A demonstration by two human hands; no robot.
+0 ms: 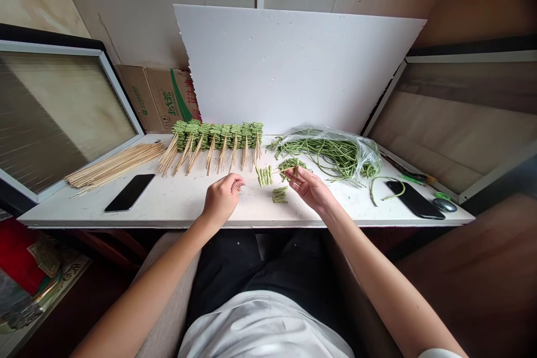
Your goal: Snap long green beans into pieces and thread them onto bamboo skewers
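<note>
My left hand pinches the left end of a thin bamboo skewer, its fingers closed. Several short green bean pieces sit side by side on the middle of that skewer. At the skewer's right end, my right hand has thumb and fingers closed on a green bean piece; whether the tip is inside it I cannot tell. A small bunch of cut bean pieces lies on the table below the skewer. More cut pieces are heaped just behind my right fingers.
Finished bean skewers stand stacked along the back. Bare skewers and a phone lie left. To the right are a plastic bag of long beans, a loose bean and a second phone. A white board stands behind.
</note>
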